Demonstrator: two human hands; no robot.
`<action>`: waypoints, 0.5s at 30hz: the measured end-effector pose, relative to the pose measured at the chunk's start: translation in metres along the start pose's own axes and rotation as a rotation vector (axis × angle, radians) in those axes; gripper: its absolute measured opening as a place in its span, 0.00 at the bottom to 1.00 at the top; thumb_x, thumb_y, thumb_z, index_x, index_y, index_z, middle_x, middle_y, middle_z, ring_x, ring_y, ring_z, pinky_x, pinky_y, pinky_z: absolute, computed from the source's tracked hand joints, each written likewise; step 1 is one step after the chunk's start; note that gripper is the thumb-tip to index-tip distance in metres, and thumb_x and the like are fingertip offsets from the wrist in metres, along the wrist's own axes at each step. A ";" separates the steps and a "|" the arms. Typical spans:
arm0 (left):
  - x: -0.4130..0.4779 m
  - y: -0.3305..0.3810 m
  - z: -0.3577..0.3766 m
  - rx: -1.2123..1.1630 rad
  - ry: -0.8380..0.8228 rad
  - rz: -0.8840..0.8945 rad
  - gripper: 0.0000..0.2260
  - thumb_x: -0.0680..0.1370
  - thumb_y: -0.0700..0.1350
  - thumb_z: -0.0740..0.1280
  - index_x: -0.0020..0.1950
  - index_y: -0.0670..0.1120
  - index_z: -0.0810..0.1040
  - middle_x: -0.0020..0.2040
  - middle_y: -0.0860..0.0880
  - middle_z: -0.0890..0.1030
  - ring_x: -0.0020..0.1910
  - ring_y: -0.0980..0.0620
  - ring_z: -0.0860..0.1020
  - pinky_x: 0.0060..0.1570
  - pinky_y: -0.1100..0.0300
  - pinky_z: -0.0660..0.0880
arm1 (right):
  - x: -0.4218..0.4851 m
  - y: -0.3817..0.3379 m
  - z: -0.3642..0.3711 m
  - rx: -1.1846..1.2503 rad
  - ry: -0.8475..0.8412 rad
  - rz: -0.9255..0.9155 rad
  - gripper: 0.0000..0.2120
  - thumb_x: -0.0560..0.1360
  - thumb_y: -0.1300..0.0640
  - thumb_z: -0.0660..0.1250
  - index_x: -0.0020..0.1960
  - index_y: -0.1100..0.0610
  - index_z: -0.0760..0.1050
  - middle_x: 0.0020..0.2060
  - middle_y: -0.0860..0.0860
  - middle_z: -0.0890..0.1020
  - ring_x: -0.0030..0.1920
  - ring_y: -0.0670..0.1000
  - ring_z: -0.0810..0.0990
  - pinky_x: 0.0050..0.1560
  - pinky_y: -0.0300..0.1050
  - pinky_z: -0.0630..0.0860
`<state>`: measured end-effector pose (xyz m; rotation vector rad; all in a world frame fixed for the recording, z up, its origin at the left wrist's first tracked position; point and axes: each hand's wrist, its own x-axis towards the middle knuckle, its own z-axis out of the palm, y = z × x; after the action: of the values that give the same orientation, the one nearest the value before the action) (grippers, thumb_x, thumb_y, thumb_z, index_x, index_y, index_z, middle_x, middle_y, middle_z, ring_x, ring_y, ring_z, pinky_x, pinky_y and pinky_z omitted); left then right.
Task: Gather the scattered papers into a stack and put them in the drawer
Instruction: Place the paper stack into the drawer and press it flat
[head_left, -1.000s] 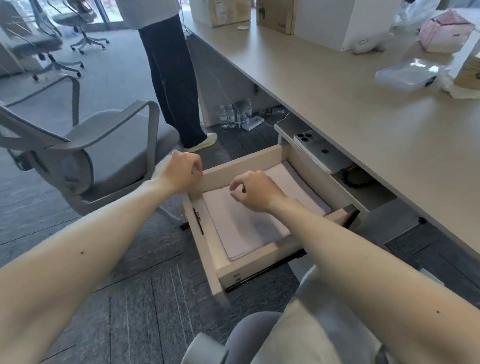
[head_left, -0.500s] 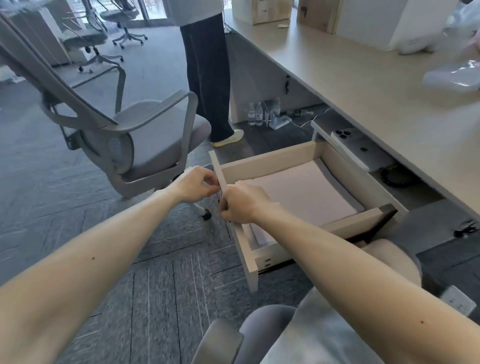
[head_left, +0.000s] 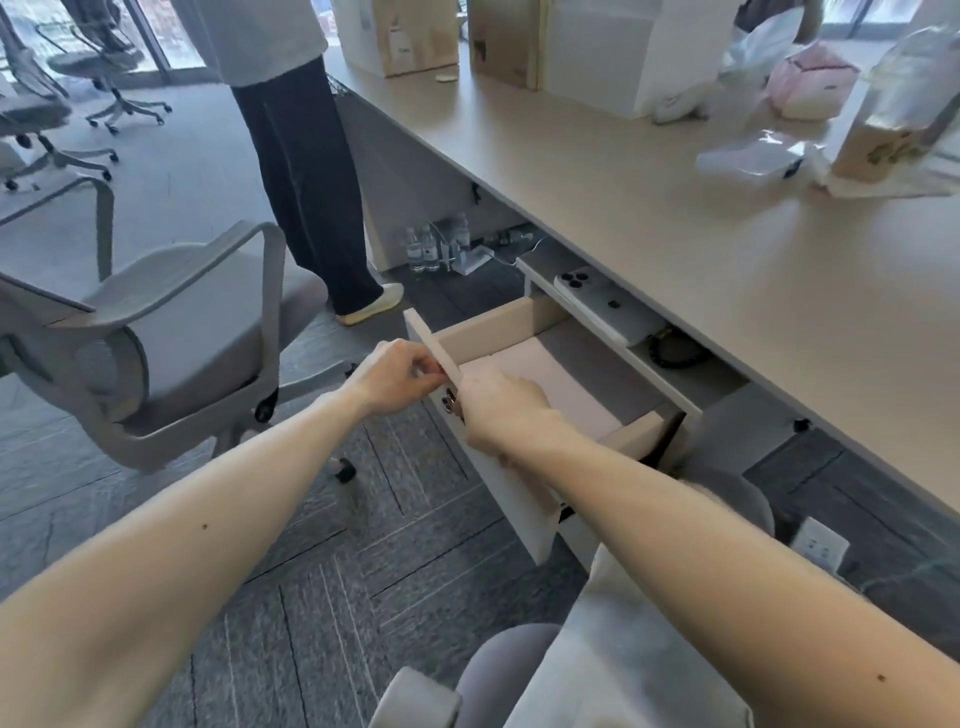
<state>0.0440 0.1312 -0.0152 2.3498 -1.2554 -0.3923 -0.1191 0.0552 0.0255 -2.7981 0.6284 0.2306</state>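
2 bare hands meet at the front panel of the pale wooden drawer (head_left: 511, 499), which stands pulled out from under the long beige desk (head_left: 675, 218). At the panel's top edge, the left hand (head_left: 397, 376) pinches from outside. The right hand (head_left: 501, 410) curls its fingers over from inside, seemingly gripping, tips hidden. Inside the drawer lies the flat stack of pinkish-white papers (head_left: 556, 387).

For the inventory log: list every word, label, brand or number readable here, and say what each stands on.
No text here can be read.
White label on the cardboard box: too blurred.
Dark mark on the second cardboard box: unreadable.
Greenish print on the bag: blurred.
Labels on the water bottles: too small.
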 end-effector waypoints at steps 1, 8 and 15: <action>0.008 0.005 0.004 -0.003 -0.001 0.017 0.06 0.76 0.49 0.71 0.39 0.53 0.80 0.45 0.52 0.84 0.45 0.55 0.80 0.49 0.56 0.76 | -0.003 0.007 -0.002 0.002 0.013 0.024 0.14 0.77 0.64 0.62 0.62 0.58 0.75 0.54 0.56 0.80 0.52 0.60 0.82 0.44 0.48 0.75; 0.060 0.043 0.042 -0.015 -0.034 0.108 0.09 0.76 0.47 0.69 0.56 0.49 0.79 0.57 0.50 0.81 0.46 0.52 0.79 0.45 0.58 0.73 | -0.019 0.055 -0.009 0.053 0.074 0.224 0.10 0.77 0.62 0.62 0.58 0.59 0.75 0.55 0.57 0.79 0.57 0.60 0.79 0.45 0.49 0.70; 0.093 0.085 0.072 -0.055 -0.148 0.207 0.21 0.77 0.43 0.69 0.70 0.51 0.73 0.69 0.49 0.75 0.58 0.48 0.80 0.62 0.50 0.76 | -0.032 0.103 -0.009 0.144 0.111 0.358 0.02 0.76 0.64 0.63 0.47 0.59 0.72 0.43 0.55 0.77 0.51 0.60 0.81 0.41 0.49 0.72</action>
<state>0.0027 -0.0054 -0.0376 2.1517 -1.5194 -0.5331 -0.1922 -0.0242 0.0179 -2.5574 1.1253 0.0921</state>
